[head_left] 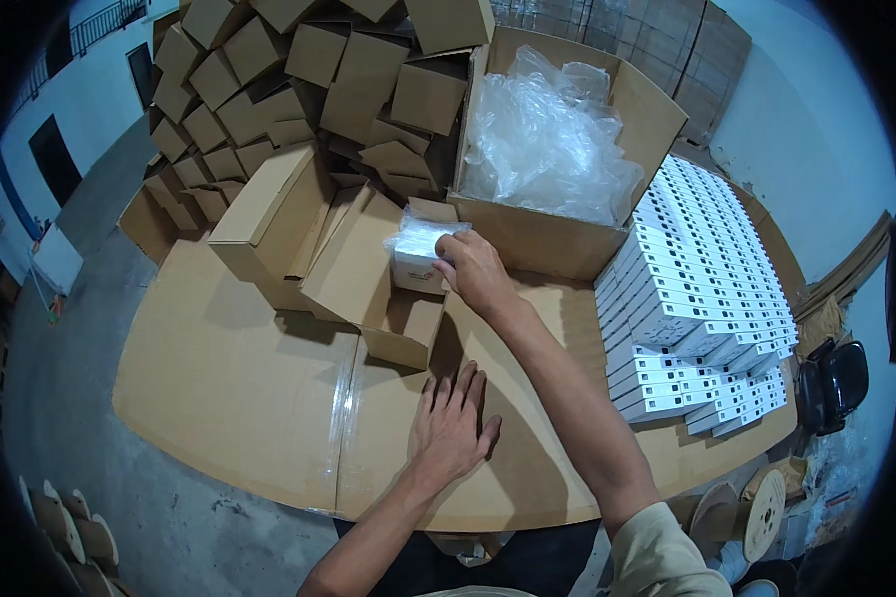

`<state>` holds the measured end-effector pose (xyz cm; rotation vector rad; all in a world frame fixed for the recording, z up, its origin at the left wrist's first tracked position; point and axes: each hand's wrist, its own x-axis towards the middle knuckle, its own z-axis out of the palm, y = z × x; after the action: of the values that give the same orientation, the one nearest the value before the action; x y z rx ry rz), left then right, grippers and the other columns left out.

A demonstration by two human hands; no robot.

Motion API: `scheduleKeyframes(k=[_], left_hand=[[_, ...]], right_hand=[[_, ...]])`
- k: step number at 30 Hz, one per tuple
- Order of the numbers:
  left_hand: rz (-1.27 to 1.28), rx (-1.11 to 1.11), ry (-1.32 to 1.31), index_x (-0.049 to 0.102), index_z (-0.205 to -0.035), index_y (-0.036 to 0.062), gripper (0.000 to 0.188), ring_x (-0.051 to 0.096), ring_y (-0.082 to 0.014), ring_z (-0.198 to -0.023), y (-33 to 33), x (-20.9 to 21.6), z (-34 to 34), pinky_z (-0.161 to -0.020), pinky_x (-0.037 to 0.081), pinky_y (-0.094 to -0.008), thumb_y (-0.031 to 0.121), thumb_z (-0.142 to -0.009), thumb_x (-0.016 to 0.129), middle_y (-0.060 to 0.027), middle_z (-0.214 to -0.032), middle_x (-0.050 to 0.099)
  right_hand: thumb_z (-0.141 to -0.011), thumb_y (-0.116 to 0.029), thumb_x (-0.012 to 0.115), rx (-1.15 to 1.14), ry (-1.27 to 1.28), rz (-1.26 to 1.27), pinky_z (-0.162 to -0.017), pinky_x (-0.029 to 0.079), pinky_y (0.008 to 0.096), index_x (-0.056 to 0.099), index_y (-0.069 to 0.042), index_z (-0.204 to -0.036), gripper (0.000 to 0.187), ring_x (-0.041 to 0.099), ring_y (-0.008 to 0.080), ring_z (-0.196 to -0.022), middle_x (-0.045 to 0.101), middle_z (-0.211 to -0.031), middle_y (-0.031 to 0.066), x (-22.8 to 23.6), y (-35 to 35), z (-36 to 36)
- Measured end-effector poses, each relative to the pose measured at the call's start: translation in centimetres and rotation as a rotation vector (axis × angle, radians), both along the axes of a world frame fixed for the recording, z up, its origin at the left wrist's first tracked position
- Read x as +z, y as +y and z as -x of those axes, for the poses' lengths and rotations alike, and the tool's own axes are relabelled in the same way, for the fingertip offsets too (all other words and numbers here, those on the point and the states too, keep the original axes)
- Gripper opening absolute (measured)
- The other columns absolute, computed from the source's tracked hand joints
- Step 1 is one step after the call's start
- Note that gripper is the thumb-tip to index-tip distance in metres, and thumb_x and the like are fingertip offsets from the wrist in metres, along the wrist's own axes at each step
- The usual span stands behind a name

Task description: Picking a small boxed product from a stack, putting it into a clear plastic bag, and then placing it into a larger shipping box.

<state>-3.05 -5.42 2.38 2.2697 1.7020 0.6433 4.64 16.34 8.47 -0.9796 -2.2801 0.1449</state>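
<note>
My right hand [476,271] reaches to the open brown carton [408,341], its fingers closed at the right edge of a small white box [415,275]. Clear plastic wrap [426,237] bunches over the top of that box, which sits at the far end of the carton. Part of the grip is hidden behind the hand. My left hand [450,426] lies flat on the cardboard-covered table [249,418], fingers spread, just in front of the carton and holding nothing.
Left of the carton stands another open carton [259,214]. Behind it, many empty brown cartons [343,85] are piled up. A large carton [543,234] holds clear plastic bags [548,134]. Stacked white boxes [702,298] stand at the right. Wooden spools [764,512] sit below the table's right edge.
</note>
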Motion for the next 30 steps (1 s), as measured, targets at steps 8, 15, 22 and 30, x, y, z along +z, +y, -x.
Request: scheduleKeyframes(k=[8, 15, 22, 30], left_hand=[[-0.019, -0.007, 0.001, 0.038, -0.149, -0.0009, 0.071, 0.038, -0.0424, -0.14, 0.1, -0.3, -0.2, -0.121, 0.022, -0.0541, 0.038, -0.095, 0.06, -0.0191, -0.156, 0.038], [-0.021, -0.007, 0.016, 0.039, -0.149, -0.0001, 0.07, 0.038, -0.0412, -0.14, 0.2, -0.3, -0.3, -0.121, 0.023, -0.0537, 0.038, -0.094, 0.06, -0.0181, -0.155, 0.04], [0.067, 0.017, -0.014, 0.042, -0.149, 0.0012, 0.07, 0.037, -0.038, -0.142, 0.5, 0.0, -0.4, -0.121, 0.022, -0.0509, 0.04, -0.093, 0.06, -0.0153, -0.157, 0.039], [0.04, -0.026, -0.001, 0.045, -0.147, -0.0011, 0.068, 0.032, -0.039, -0.147, 0.7, 0.4, -0.6, -0.122, 0.022, -0.0504, 0.03, -0.09, 0.066, -0.0198, -0.155, 0.041]], right_hand=[[-0.093, -0.019, 0.067, -0.032, 0.168, -0.004, -0.093, 0.05, 0.0452, 0.073, -0.001, -0.092, 0.019, 0.06, 0.0359, -0.105, 0.061, -0.115, 0.0173, -1.6, -0.5, -0.3], [-0.103, -0.022, 0.053, -0.065, 0.086, 0.093, -0.107, 0.044, 0.0479, 0.069, 0.0, -0.12, 0.032, 0.05, 0.0436, -0.128, 0.043, -0.145, 0.0266, -1.5, -2.7, -1.6], [-0.101, -0.028, 0.055, -0.105, 0.018, 0.103, -0.109, 0.041, 0.0517, 0.035, -0.011, -0.155, 0.06, 0.044, 0.0448, -0.134, 0.032, -0.156, 0.0256, 1.2, -7.3, -5.0], [-0.097, -0.025, 0.064, -0.324, -0.026, -0.214, -0.111, 0.041, 0.048, 0.04, -0.004, -0.149, 0.061, 0.048, 0.0406, -0.132, 0.044, -0.148, 0.0218, 8.5, -12.7, -16.8]])
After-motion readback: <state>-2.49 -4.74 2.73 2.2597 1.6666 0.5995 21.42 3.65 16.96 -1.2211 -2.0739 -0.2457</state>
